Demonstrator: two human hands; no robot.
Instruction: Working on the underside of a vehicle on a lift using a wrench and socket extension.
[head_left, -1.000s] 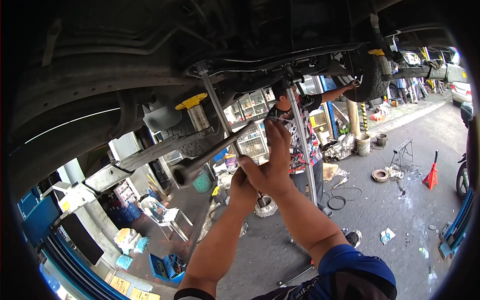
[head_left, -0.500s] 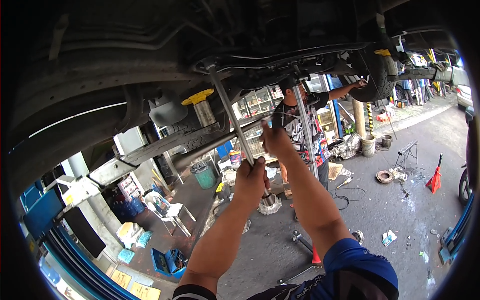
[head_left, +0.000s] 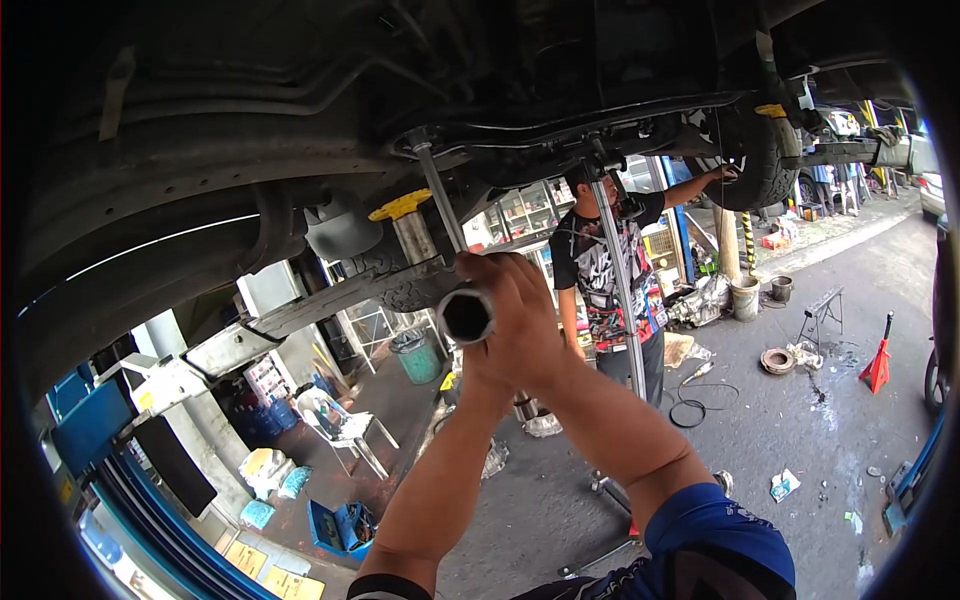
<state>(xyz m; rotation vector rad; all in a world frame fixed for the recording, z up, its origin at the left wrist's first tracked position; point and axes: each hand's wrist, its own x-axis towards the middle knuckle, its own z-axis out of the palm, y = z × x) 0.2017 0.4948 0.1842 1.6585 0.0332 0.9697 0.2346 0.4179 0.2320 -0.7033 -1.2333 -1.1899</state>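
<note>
Both hands were raised toward the underside of a lifted vehicle [head_left: 300, 120], clasped together around a metal tube [head_left: 466, 314] just left of the picture's centre. The tube was a grey steel pipe with a thick wall and a round, dark, hollow mouth facing the camera; only that open end showed, its length hidden inside the grip. The right hand [head_left: 527, 325] was wrapped over the tube, fingers closed on it from the 3 o'clock side, its forearm running down to a blue sleeve [head_left: 715, 540] at 5 o'clock. The left hand [head_left: 478, 375] sat beneath and behind the right one, mostly covered, so its hold on the tube could not be told for certain, though it pressed against the other hand. At 12 o'clock from the tube a thin bright rod [head_left: 440, 200] rose to the chassis, beside a yellow-capped strut [head_left: 405, 222] at 11 o'clock. At 2 o'clock another person [head_left: 605, 270] in a black printed shirt stood behind a tall steel support stand [head_left: 620, 290], one arm stretched up to a tyre [head_left: 755, 160].
</note>
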